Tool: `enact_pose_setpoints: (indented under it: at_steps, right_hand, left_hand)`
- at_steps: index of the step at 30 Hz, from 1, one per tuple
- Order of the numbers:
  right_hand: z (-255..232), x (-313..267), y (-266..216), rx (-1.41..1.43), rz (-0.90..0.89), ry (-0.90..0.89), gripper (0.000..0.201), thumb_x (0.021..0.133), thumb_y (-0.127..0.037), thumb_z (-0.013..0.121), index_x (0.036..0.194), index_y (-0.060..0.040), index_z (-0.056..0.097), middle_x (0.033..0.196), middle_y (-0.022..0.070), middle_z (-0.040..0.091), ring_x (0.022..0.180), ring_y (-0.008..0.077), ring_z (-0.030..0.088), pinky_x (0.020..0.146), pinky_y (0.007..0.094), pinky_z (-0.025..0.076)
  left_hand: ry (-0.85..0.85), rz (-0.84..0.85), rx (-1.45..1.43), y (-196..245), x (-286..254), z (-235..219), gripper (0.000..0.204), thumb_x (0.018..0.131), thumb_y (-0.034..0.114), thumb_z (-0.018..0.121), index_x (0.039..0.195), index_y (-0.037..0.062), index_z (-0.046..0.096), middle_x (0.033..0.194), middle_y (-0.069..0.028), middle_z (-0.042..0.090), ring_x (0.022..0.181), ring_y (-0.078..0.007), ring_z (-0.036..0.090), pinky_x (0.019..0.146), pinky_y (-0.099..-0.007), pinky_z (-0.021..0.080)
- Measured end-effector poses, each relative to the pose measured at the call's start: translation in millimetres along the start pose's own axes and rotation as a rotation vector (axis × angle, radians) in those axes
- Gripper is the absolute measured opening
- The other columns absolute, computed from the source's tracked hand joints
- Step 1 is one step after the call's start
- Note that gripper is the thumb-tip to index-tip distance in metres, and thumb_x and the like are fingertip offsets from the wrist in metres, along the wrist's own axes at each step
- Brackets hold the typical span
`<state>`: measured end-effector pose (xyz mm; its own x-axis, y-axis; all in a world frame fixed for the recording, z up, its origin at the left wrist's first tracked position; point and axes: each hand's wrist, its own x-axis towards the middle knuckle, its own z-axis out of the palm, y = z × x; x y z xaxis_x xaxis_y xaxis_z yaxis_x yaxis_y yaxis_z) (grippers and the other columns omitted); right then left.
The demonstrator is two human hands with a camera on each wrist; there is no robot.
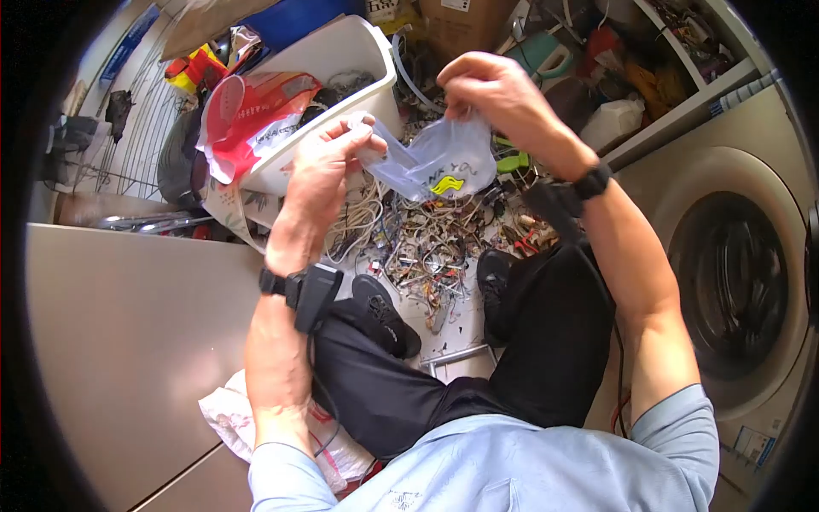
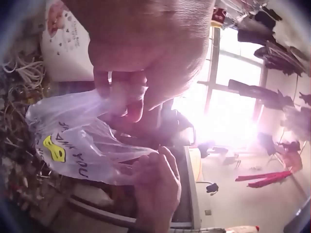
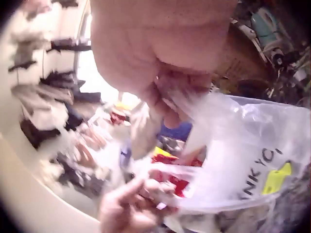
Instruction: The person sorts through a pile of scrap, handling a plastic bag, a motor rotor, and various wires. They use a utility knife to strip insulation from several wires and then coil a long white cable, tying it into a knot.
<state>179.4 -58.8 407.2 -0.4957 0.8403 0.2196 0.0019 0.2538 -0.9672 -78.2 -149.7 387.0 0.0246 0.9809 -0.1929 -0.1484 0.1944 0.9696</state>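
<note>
A clear plastic bag (image 1: 444, 158) with dark lettering and a yellow print hangs between my two hands, above a heap of small scrap. My left hand (image 1: 328, 158) pinches one side of its top edge between thumb and fingers. On the opposite side, my right hand (image 1: 495, 90) grips the other part of the top with curled fingers. The left wrist view shows the bag (image 2: 73, 141) sagging below both hands, its mouth spread between them. In the right wrist view the left hand (image 3: 131, 206) appears low, holding its edge of the bag.
Loose wires and small metal parts (image 1: 435, 247) cover the floor between my black shoes (image 1: 384, 311). A white bin (image 1: 371, 64) holding a red bag (image 1: 256, 111) stands at the left. A washing machine (image 1: 725, 264) is at the right, with a cardboard box (image 1: 461, 30) at the back.
</note>
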Motion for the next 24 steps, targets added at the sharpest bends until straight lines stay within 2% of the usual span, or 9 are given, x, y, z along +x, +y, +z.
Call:
enact_pose_setpoints:
  at_steps: [2,3,4,8,11,14,16,22,24]
  right_hand:
    - [12.7,-9.1,21.3,0.079,0.343,-0.219,0.017,0.094,-0.011,0.063,0.101,0.0033,0.070,0.080,0.0063,0.070,0.070,0.0130,0.065,0.065,0.0272,0.054]
    - [19.4,-15.5,19.7,0.111,0.370,-0.158,0.018,0.095,-0.013,0.063,0.101,0.0027,0.070,0.080,0.0058,0.069,0.070,0.0125,0.065,0.065,0.0270,0.054]
    - [25.7,-15.8,19.9,0.138,0.391,-0.112,0.019,0.096,-0.014,0.063,0.101,0.0022,0.071,0.081,0.0053,0.069,0.070,0.0121,0.065,0.065,0.0267,0.054]
    - [33.8,-24.2,18.5,0.048,0.438,-0.097,0.030,0.098,-0.026,0.067,0.107,0.0020,0.069,0.086,0.0052,0.068,0.076,0.0105,0.063,0.069,0.0262,0.053]
    - [29.9,-27.9,36.6,0.023,0.334,-0.196,0.046,0.097,-0.036,0.068,0.120,0.0039,0.066,0.092,0.0060,0.068,0.082,0.0108,0.060,0.068,0.0281,0.050]
    - [16.2,-31.6,38.5,-0.059,0.322,-0.163,0.049,0.096,-0.037,0.069,0.124,0.0030,0.066,0.096,0.0075,0.069,0.085,0.0124,0.061,0.071,0.0290,0.051]
    - [-1.8,-28.1,30.2,-0.065,0.356,-0.214,0.043,0.096,-0.032,0.071,0.122,0.0017,0.069,0.108,0.0096,0.073,0.096,0.0147,0.066,0.083,0.0294,0.054]
    - [-54.8,-58.1,-1.5,0.062,0.361,-0.076,0.031,0.095,-0.017,0.072,0.121,0.0009,0.069,0.102,0.0079,0.073,0.093,0.0140,0.069,0.086,0.0281,0.055]
    - [-71.4,-67.1,-6.2,-0.042,0.324,-0.101,0.030,0.092,-0.010,0.070,0.120,0.0014,0.069,0.095,0.0063,0.073,0.088,0.0130,0.069,0.083,0.0281,0.056]
  left_hand:
    - [-0.058,-0.089,-0.193,-40.2,7.6,-10.5,0.023,0.100,0.023,0.068,0.115,0.0057,0.067,0.092,-0.0041,0.075,0.091,-0.0129,0.068,0.086,-0.0323,0.053]
    - [-0.060,-0.167,-0.099,-40.6,6.4,-6.6,0.023,0.099,0.024,0.068,0.115,0.0068,0.067,0.093,-0.0041,0.075,0.091,-0.0131,0.069,0.085,-0.0322,0.053]
    - [-0.049,-0.236,-0.011,-36.4,4.1,4.0,0.023,0.099,0.025,0.069,0.114,0.0078,0.067,0.094,-0.0041,0.075,0.091,-0.0133,0.069,0.084,-0.0321,0.053]
    - [-0.131,-0.165,-0.076,-32.7,1.2,35.7,0.028,0.102,0.036,0.065,0.115,0.0109,0.068,0.100,-0.0033,0.075,0.091,-0.0122,0.068,0.083,-0.0297,0.051]
    - [-0.205,-0.180,-0.071,-35.6,0.7,52.6,0.035,0.104,0.042,0.060,0.119,0.0105,0.067,0.108,-0.0020,0.073,0.098,-0.0121,0.068,0.087,-0.0304,0.051]
    - [-0.312,-0.185,-0.141,-39.6,1.9,64.7,0.045,0.104,0.046,0.060,0.128,0.0081,0.065,0.118,-0.0020,0.069,0.105,-0.0120,0.065,0.093,-0.0302,0.050]
    - [-0.349,0.005,0.100,-31.2,-2.5,82.1,0.052,0.101,0.047,0.065,0.134,0.0074,0.061,0.120,-0.0023,0.067,0.108,-0.0108,0.062,0.097,-0.0284,0.049]
    - [-0.515,0.076,-0.109,-16.0,-3.9,125.0,0.064,0.094,0.033,0.075,0.148,0.0058,0.052,0.120,-0.0044,0.068,0.107,-0.0098,0.062,0.095,-0.0275,0.050]
    - [-0.361,0.250,0.337,-22.9,1.0,138.1,0.067,0.093,0.031,0.076,0.149,0.0053,0.051,0.112,-0.0082,0.074,0.101,-0.0120,0.067,0.088,-0.0310,0.055]
